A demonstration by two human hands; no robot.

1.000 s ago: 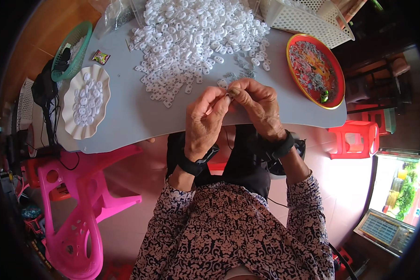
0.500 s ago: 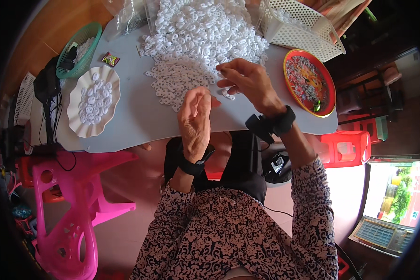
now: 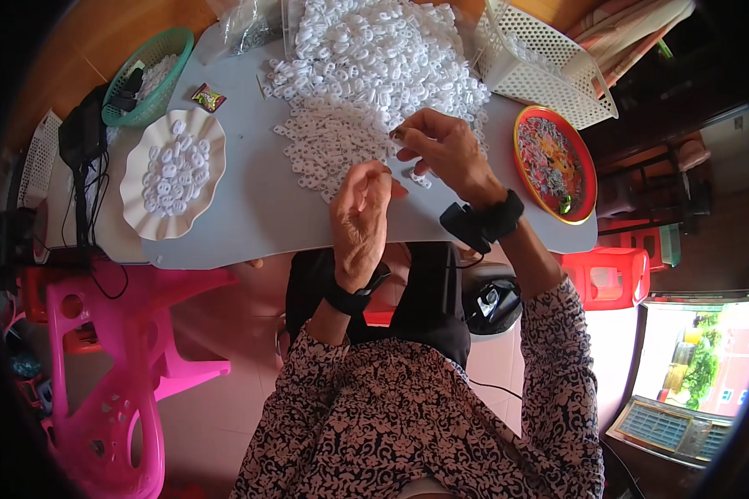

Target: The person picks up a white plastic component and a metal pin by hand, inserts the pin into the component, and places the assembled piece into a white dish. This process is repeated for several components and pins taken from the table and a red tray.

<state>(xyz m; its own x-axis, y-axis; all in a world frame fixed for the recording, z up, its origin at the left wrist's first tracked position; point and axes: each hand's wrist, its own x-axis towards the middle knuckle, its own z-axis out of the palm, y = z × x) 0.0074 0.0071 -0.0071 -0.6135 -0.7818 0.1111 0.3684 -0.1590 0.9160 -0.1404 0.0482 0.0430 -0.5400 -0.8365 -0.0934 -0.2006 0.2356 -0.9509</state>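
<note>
Tabletop white pieces (image 3: pixel 366 75) beneath hands (image 3: pixel 408 179), seemingly.

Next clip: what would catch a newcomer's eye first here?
The big heap of small white plastic pieces at the far middle of the grey table, with the right hand at its near edge and the left hand just below. Next, the red round tray at the right and the white scalloped dish of pieces at the left.
</note>
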